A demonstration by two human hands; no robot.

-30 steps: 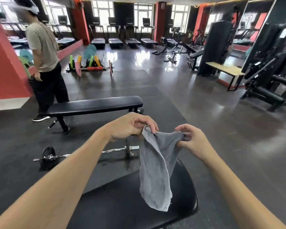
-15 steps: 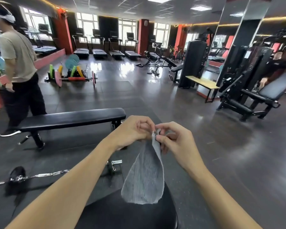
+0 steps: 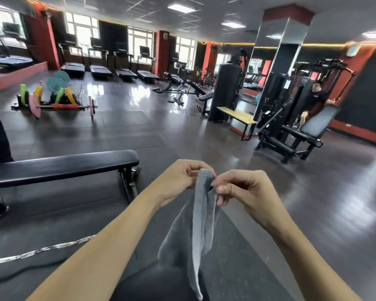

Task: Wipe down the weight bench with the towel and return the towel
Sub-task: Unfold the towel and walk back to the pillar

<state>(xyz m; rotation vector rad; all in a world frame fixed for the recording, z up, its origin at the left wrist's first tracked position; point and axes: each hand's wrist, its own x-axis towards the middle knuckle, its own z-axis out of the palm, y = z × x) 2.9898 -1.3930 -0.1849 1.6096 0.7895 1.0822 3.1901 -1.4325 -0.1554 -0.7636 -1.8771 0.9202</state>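
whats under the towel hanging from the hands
Below the gray towel, pinched at its top by the left hand and right hand, lies the black pad of a weight bench and dark floor mat. The pad's part behind the cloth is hidden.

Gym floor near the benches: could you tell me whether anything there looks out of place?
A barbell lies loose on the floor left of the near bench, where someone could trip on it. Nothing else stands out; both hands hold the towel.

Towel (image 3: 201, 216) between both hands, above bench (image 3: 161, 285).
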